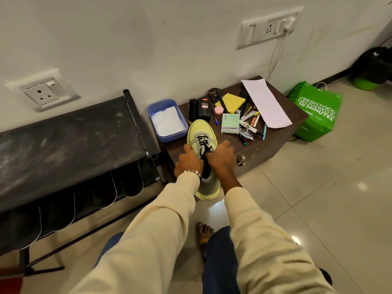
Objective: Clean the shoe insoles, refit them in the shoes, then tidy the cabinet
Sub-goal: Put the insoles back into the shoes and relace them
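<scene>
Nearest the camera, two cream sleeves reach forward over a bare foot [204, 231] on the tiled floor. The left hand [188, 161] grips the left side of a pale yellow lace-up sneaker [201, 132]; the right hand [221, 157] grips its right side by the black laces, fingers curled at the opening. The sneaker lies with its toe on the front left corner of the dark wooden cabinet [273, 141] and its heel overhanging the front edge. No insole is visible, so whether it is refitted cannot be told. A blue plastic tub of white powder [167, 120] sits at the left edge. Polish bottle [204, 109], yellow notepad [230, 102], pens [253, 122] and a white envelope [265, 102] clutter the top: tidying appears outstanding.
</scene>
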### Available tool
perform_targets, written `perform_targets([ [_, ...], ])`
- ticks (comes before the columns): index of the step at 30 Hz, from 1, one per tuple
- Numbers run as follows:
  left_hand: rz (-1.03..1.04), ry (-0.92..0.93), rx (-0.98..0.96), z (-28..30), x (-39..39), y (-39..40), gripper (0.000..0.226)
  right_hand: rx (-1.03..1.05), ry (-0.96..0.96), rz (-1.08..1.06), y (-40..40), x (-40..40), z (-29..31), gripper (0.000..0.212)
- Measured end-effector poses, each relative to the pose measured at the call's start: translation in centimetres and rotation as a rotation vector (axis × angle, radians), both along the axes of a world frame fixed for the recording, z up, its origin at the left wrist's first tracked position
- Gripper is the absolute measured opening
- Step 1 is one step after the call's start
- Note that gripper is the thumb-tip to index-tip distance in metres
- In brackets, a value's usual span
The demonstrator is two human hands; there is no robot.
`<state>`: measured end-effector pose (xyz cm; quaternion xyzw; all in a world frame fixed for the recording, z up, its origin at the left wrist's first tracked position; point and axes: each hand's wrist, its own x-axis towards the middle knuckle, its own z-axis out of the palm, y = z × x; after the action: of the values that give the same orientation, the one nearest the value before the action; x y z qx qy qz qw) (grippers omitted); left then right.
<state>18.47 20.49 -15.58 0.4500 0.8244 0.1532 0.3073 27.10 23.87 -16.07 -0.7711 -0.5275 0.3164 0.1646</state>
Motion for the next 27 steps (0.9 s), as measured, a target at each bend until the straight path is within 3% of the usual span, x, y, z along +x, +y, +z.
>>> perform_targets([
  [6, 0.012, 0.107, -0.105, 0.4, 0.2, 0.2, 0.047, -0.062, 0.013, -0.09, 0.1, -0.8, -0.8, 0.062],
  [14, -0.037, 0.224, -0.093, 0.8, 0.1, 0.0, 0.028, -0.045, 0.307, 0.03, -2.2, 1.3, -1.1, 0.052],
  [17, -0.176, 0.233, -0.075, 1.5, 0.1, -0.3, 0.029, -0.054, 0.221, 0.041, -2.8, 1.6, -0.3, 0.043],
  [23, -0.187, 0.06, -0.101, 4.1, -0.4, -2.3, 0.046, 0.026, 0.125, -0.001, -5.2, 1.4, 2.4, 0.033],
  [27, -0.07, -0.275, -0.047, 5.5, -0.8, -5.2, 0.056, 0.117, 0.151, 0.027, -7.5, 1.7, 5.6, 0.028],
])
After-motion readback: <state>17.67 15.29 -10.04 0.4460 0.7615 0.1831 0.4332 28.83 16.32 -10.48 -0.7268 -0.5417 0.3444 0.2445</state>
